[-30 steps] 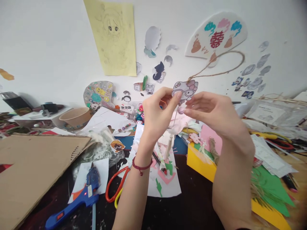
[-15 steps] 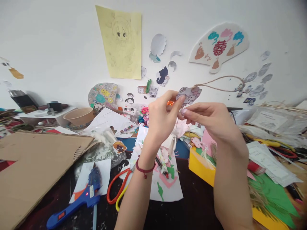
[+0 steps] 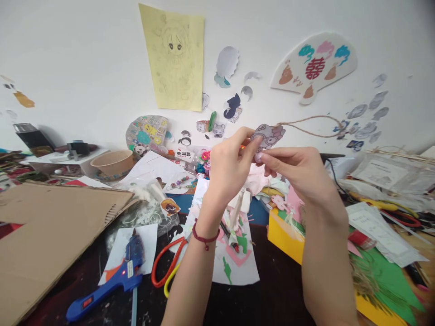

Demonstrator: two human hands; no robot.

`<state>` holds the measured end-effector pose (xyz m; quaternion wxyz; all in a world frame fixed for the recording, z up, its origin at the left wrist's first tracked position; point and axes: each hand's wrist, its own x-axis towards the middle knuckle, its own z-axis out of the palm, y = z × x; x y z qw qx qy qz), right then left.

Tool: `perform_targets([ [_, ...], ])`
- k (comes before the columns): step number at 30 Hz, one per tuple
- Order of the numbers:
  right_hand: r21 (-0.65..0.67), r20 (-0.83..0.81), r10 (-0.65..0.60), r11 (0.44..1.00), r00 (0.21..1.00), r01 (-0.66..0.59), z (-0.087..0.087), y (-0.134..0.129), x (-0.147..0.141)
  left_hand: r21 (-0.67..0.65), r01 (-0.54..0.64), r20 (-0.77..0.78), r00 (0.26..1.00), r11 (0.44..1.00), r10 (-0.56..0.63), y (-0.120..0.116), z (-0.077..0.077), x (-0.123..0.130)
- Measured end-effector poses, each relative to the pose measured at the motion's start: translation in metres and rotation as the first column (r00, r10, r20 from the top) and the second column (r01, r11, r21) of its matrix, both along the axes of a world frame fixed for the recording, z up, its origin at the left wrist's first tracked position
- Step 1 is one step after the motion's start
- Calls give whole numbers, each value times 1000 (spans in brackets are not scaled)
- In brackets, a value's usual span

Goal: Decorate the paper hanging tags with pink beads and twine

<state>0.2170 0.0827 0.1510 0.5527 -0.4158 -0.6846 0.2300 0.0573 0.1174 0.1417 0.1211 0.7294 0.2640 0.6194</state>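
I see the cartoon cutout point(image 3: 268, 135) held up in front of the wall, above the cluttered table point(image 3: 272, 294). Its long axis runs roughly 9 to 3 o'clock, tipped slightly up at the 3 o'clock end, where a loop of twine point(image 3: 316, 122) trails off toward 3 o'clock. My left hand point(image 3: 229, 170) pinches the cutout's lower edge at its 9 o'clock end, thumb and forefinger closed on it. My right hand point(image 3: 299, 170) meets it just below, fingertips pressed together at the same spot; whether they grip the cutout itself I cannot tell. At 7 o'clock on the table lies a blue glue gun point(image 3: 108, 283), beside red-handled scissors point(image 3: 165, 267).
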Motion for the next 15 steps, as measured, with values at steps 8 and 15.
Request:
perform_targets([
  [8,-71,138,23,997,990,-13,1,-2,6,-17,110,70,992,994,-108,2,1,-5],
  [15,-16,216,10,1000,976,-7,-7,14,-1,-4,61,6,998,998,-61,-2,3,-5],
])
